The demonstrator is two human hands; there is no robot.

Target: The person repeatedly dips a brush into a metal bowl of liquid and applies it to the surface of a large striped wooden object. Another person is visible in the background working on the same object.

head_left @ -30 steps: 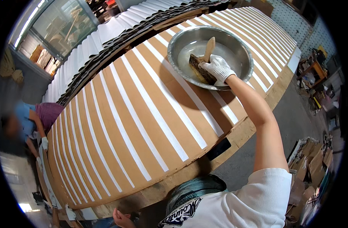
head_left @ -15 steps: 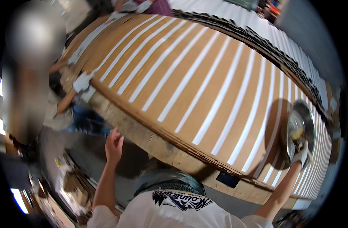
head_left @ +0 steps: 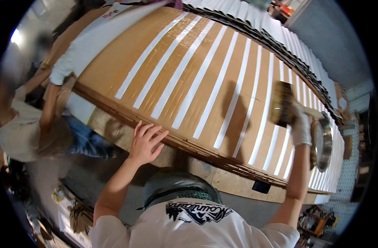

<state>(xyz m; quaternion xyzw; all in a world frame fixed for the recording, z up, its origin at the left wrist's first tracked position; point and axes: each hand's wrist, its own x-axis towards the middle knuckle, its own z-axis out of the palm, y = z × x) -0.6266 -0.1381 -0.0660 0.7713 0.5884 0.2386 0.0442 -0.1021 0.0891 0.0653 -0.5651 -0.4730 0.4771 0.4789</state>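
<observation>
Now the right hand (head_left: 301, 129), in a white glove, is closing around the handle of a wide brush (head_left: 281, 104) and pressing its bristles flat against the big corrugated cardboard sheet (head_left: 185, 82) — seemingly so the wet edge lays down another of the white stripes (head_left: 197, 82) that are running across the sheet. The brush is sitting near the sheet's right end, just left of the round metal basin (head_left: 323, 142), which is resting on that same end, probably kept close for dipping. The left hand (head_left: 144, 142), bare, is lying open with fingers spread on the sheet's near edge, gripping nothing; it looks to be steadying the stack. Beneath the sheet, a layered pile of more cardboard is showing along the near edge.

Counting: one brush, one basin, two hands of the wearer, and well over a dozen stripes — the far ones are too crowded to count exactly. At the sheet's left end another person (head_left: 28, 132) is reaching a white-gloved hand (head_left: 61, 70) onto the cardboard
</observation>
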